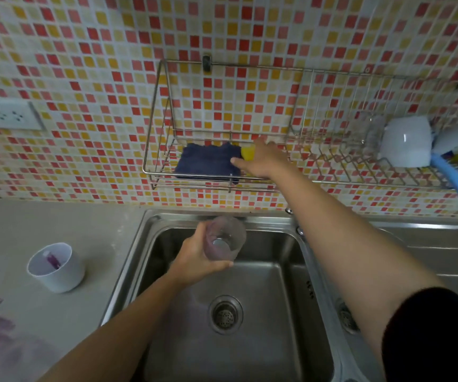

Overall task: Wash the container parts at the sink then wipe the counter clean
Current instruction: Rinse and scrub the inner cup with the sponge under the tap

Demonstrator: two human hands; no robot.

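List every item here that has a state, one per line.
clear cup: held over the sink by the left hand
yellow sponge: on the wire rack, right hand on it
blue cloth: lying on the rack
white cup: upright on the counter

Showing are two hands, one clear cup (pixel 225 239), one white cup (pixel 57 267) sitting on the counter (pixel 10 232), one blue cloth (pixel 208 162), one yellow sponge (pixel 248 153).
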